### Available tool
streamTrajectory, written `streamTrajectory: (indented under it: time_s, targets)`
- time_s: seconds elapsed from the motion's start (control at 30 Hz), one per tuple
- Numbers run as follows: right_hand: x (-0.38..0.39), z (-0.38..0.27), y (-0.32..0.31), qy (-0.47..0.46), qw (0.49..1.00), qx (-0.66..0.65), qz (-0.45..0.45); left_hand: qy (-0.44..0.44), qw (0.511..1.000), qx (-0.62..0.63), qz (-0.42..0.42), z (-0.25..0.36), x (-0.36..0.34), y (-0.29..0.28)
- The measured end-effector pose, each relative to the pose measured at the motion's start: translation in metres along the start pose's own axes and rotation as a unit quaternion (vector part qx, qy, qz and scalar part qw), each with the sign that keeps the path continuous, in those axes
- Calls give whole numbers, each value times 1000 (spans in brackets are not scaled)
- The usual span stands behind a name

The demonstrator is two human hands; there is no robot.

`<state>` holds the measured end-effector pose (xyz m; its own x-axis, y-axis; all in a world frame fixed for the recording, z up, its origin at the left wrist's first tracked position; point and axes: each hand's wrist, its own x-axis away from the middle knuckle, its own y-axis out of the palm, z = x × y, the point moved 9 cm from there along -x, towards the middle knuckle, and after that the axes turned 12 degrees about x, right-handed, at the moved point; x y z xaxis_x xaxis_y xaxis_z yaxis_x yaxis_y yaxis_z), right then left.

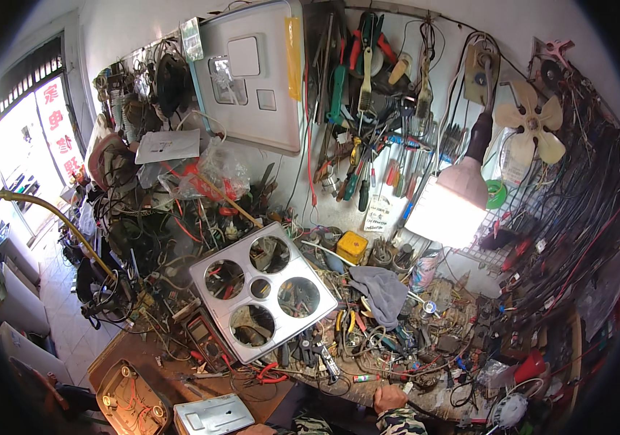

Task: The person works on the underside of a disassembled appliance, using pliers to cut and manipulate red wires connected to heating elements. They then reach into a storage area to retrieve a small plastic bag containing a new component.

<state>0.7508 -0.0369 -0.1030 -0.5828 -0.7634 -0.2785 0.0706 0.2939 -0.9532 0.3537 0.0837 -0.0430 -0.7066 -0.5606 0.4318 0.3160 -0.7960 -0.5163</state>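
Observation:
My right hand (389, 399), in a camouflage sleeve, rests at the near edge of the bench with its fingers curled; whatever it may hold is hidden. Only a sliver of my left hand (258, 430) shows at the lower edge, its fingers out of sight. It is closest to a flat silver metal box (214, 415). Left of that box lies an open brown housing (132, 400) with red wires and round fittings inside. Beyond my hands, a silver panel with round holes (308, 279) is propped at a slant. Red-handled pliers (272, 374) lie in front of it.
A bright lamp (449, 206) hangs over the bench's right side. Tangled wires and small parts cover much of the bench, with a grey cloth (379, 293) and a yellow box (352, 247) behind. Tools hang on the wall; thick cable bundles (578, 225) hang at right.

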Motion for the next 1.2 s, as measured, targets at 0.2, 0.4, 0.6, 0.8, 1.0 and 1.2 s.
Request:
streamTrajectory:
  time_s: [0.2,0.4,0.6,0.8,1.0,1.2]
  targets:
    - [0,6,1,12,999,16,33,75,996,28,31,-8,-31,8]
    - [-8,-19,-24,20,997,55,49,113,993,14,44,30,-57,-6]
    - [1,15,4,12,999,-1,-31,200,978,-32,50,73,-115,-1]
    - [37,27,-35,-64,997,-22,-44,216,975,-46,1,93,-156,5]
    - [195,122,-73,300,949,47,-82,157,965,-108,-181,87,-171,36]
    - [372,122,-74,434,838,174,-281,203,951,-109,-205,57,-144,53]
